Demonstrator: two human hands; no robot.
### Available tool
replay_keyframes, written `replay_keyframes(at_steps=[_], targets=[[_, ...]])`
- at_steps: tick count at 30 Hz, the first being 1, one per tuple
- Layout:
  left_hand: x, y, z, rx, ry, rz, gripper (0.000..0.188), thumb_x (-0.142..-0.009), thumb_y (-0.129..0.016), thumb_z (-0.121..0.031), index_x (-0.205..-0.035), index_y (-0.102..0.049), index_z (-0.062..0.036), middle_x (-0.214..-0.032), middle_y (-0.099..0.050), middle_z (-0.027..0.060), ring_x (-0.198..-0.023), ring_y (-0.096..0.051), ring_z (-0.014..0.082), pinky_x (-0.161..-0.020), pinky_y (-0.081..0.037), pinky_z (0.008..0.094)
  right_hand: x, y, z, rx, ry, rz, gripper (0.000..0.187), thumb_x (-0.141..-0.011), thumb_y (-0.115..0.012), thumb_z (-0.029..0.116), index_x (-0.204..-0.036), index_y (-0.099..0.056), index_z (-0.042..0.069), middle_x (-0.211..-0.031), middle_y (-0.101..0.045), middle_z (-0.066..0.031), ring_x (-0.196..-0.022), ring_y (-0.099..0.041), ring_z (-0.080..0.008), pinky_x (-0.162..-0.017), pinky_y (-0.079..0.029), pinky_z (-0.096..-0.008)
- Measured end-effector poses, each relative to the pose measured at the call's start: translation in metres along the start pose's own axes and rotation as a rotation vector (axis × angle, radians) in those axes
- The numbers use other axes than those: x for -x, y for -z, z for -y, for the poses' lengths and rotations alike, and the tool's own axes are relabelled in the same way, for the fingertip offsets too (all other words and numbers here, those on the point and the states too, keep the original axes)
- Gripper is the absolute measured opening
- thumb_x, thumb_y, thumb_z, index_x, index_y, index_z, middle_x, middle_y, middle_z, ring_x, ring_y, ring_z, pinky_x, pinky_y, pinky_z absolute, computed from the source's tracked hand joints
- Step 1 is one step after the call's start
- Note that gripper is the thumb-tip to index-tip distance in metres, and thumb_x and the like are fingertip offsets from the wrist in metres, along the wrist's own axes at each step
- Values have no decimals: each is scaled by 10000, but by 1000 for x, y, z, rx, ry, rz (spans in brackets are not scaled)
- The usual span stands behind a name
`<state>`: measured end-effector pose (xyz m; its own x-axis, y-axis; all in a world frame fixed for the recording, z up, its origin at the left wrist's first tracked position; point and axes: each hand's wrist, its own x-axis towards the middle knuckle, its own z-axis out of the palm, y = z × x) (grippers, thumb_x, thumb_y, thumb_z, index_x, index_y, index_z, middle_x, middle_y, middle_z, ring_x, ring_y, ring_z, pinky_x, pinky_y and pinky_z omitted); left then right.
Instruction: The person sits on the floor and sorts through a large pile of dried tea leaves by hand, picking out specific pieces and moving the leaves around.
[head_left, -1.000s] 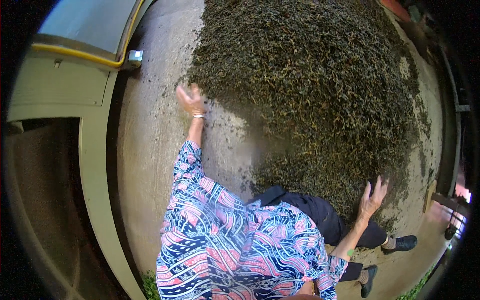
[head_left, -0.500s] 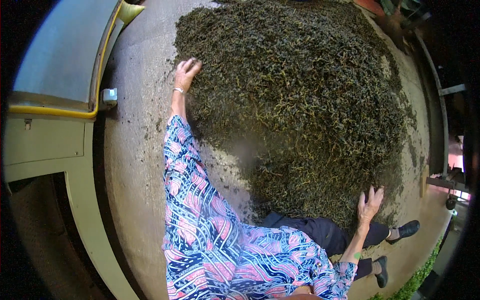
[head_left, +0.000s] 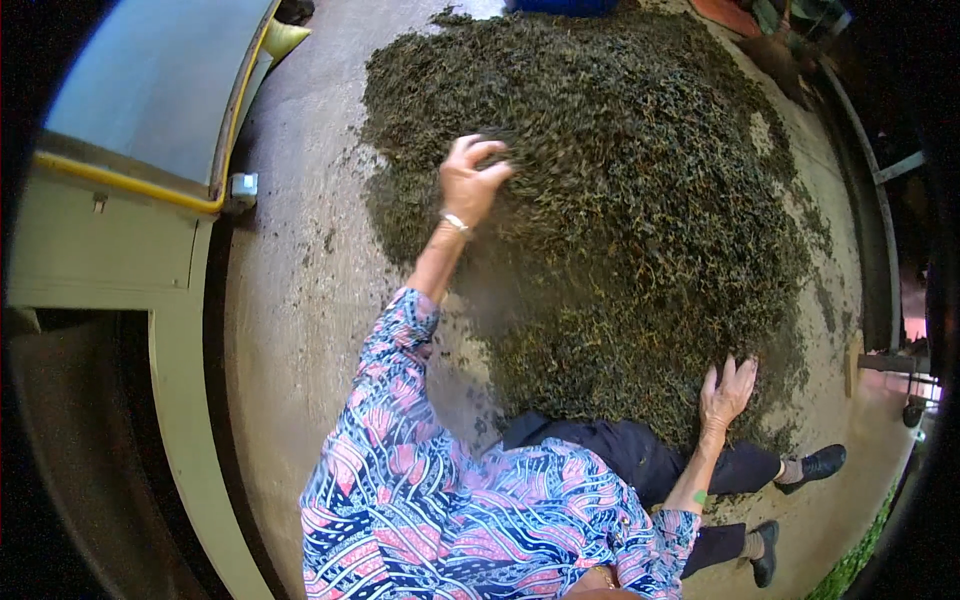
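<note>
A wide heap of dark green-brown, curled leafy bits (head_left: 620, 200), looking like rolled tea leaves, covers the floor ahead of me. Over its left part is my left hand (head_left: 470, 182), thumb and fingers bent with a gap between them. Leaf bits just beyond its fingertips are blurred, and no handful shows in its grip. My right hand (head_left: 727, 395) rests at the near right of the heap, fingers stretched and spread, tips touching the leaves.
A pale cabinet-like unit (head_left: 100, 255) with a yellow edge stands on the left, a small grey box (head_left: 243, 187) beside it. Beyond the heap sits a blue container (head_left: 565, 5). Dark-trousered legs with black shoes (head_left: 812, 468) extend to the right along the heap's near side.
My left hand has moved right from the heap's left edge to over the leaves. My right hand has shifted slightly left and away from me. The blue container has come into view.
</note>
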<state>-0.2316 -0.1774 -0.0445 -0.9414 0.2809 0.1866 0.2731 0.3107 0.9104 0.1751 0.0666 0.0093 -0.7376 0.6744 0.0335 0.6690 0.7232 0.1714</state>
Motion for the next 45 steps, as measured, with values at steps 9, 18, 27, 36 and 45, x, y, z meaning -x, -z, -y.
replay_keyframes(at_steps=[9,18,27,36,45], targets=[[77,-141,-121,72,-236,482,326,-714,-607,-367,-730,-641,-43,-797,-585,74,-668,-534,196,-518,-399,341,-3,7,7,-116,108,-126,335,-759,-584,153,-1063,-530,26,-1196,-440,-236,-1178,-357,-374,-950,-323,-434],[124,-155,-147,120,-486,431,222,-760,-453,-187,-805,-592,-20,-589,-574,80,-486,-530,191,-441,-448,319,19,5,2,-446,37,-177,457,-648,-469,33,-1102,-507,1,-1294,-369,-185,-1206,-309,-359,-1022,-235,-446],[53,-38,-60,-185,-490,-36,196,-687,-601,-118,-863,-552,-45,-872,-571,114,-798,-546,255,-659,-479,343,25,-5,-15,-250,136,-119,672,-813,-239,515,-1140,-507,-8,-1287,-402,-197,-1205,-328,-360,-1004,-203,-477],[53,-33,-129,-155,-829,410,467,-656,-711,-329,-1037,-562,-105,-1076,-549,82,-1022,-477,238,-894,-379,425,37,5,-31,-205,169,1,510,-693,-403,196,-1145,-481,-29,-1309,-374,-185,-1230,-292,-360,-1035,-177,-466],[-94,87,112,-638,-356,-82,298,-801,-499,-82,-1082,-575,-146,-1059,-598,68,-884,-554,216,-833,-407,368,35,-10,-42,-286,172,-120,526,-827,-359,393,-1078,-518,-41,-1271,-410,-201,-1209,-314,-375,-982,-252,-468]])
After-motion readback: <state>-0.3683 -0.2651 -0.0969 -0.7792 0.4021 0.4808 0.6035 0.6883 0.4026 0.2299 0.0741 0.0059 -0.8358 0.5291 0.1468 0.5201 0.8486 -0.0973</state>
